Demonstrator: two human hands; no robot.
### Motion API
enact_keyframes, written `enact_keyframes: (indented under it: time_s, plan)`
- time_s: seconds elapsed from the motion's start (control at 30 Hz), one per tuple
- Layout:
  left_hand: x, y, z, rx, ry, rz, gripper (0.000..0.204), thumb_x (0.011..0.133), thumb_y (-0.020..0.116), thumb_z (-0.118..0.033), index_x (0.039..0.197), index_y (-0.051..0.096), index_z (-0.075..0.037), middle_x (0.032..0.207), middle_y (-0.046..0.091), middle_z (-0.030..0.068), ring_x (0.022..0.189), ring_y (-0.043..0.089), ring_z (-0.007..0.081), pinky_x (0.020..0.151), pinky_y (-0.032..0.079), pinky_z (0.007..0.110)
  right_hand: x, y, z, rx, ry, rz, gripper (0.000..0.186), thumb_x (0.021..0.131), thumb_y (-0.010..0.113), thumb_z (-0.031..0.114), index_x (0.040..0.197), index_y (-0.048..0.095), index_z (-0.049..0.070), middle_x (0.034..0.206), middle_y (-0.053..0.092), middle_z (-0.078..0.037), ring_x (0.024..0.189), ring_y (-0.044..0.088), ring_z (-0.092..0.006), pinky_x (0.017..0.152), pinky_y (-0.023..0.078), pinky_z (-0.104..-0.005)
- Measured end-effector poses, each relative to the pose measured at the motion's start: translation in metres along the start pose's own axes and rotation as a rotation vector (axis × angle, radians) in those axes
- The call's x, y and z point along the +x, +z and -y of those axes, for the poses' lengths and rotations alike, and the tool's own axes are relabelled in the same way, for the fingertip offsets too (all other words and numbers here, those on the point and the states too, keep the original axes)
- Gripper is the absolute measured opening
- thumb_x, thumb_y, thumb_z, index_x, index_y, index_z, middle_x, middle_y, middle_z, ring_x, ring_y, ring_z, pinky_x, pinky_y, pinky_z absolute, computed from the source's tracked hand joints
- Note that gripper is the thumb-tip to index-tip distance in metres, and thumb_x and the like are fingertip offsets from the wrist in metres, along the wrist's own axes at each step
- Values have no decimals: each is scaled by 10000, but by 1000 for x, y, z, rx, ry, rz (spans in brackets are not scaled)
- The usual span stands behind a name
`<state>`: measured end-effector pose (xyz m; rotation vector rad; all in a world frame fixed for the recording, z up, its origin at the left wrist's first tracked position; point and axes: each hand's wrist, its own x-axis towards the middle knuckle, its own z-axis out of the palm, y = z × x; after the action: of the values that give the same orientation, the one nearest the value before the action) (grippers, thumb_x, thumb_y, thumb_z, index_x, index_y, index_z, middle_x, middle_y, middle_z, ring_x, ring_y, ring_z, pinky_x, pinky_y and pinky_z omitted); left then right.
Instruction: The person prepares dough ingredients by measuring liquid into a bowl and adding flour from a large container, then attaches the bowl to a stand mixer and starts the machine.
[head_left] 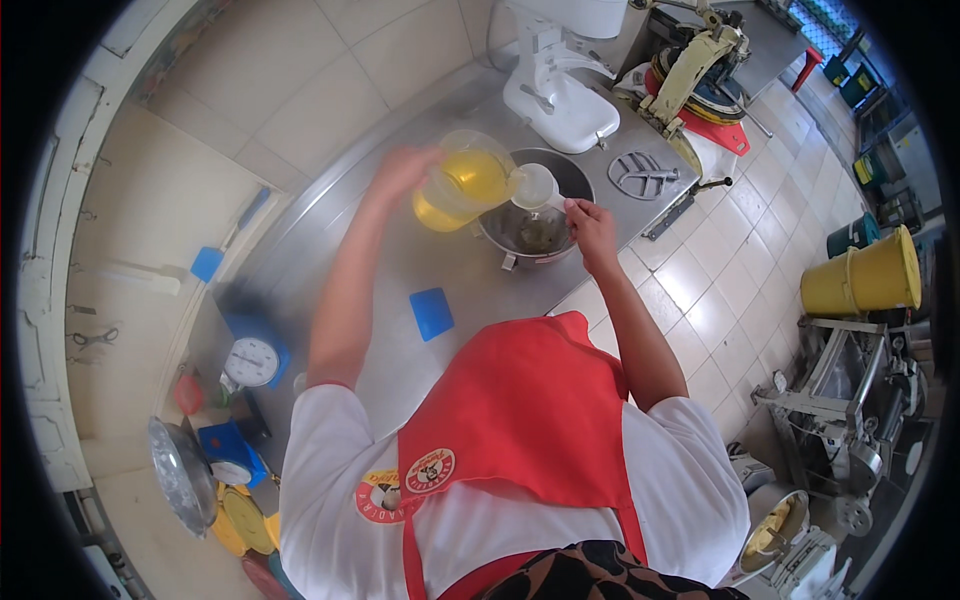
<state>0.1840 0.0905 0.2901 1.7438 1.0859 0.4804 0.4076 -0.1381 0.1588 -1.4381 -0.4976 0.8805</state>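
Observation:
My left hand (408, 168) is closed on a clear plastic pitcher (436, 208) with yellow liquid in it, tilted toward the right. The pitcher's lip meets a small white measuring cup (533, 186). By its handle, my right hand (592, 230) holds that cup above a metal mixing bowl (577, 172). Something greyish lies at the bottom of the bowl; the cup hides part of it. Whether liquid is flowing is too blurred to tell. A blue dough scraper (431, 314) lies on the steel table (385, 270) in front of me.
Behind the bowl stands a white stand mixer (560, 100). A flat beater (645, 177) rests to the right, near a cream-coloured machine (695, 75). Blue scales (252, 360) are at the left. A yellow bucket (860, 275) sits on a metal frame at the right.

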Motion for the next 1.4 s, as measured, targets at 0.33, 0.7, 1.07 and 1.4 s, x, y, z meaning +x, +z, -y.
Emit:
enact_keyframes:
  time_s: [0.33, 0.7, 1.07, 1.4]
  plan:
    - [7, 7, -15, 210, -6, 35, 322, 747, 696, -328, 678, 617, -24, 576, 503, 6, 530, 452, 117, 533, 372, 287, -4, -5, 4, 232, 75, 46, 216, 958, 625, 194, 967, 687, -13, 679, 535, 21, 544, 439, -57, 503, 375, -241]
    - [20, -15, 19, -134, -1, 22, 266, 829, 676, -272, 855, 690, -8, 694, 578, 7, 556, 457, 71, 505, 349, 239, 7, -15, 6, 398, 172, 117, 174, 958, 624, 189, 879, 649, 35, 660, 512, 22, 552, 440, -73, 509, 388, -253]
    - [95, -37, 126, -776, -73, -80, 196, 888, 647, -222, 937, 613, -35, 729, 569, 6, 540, 503, 107, 503, 422, 230, 19, -24, -3, 113, 121, 39, 197, 964, 618, 217, 889, 683, 47, 665, 555, 7, 576, 502, -92, 530, 410, -264]
    - [202, 63, 246, -858, -232, -347, 408, 894, 667, -360, 1192, 589, -92, 971, 616, 33, 826, 578, 174, 665, 480, 304, 9, -40, -3, -882, -562, 13, 220, 902, 602, 152, 1096, 707, 142, 912, 595, -158, 871, 615, -361, 738, 496, -454]
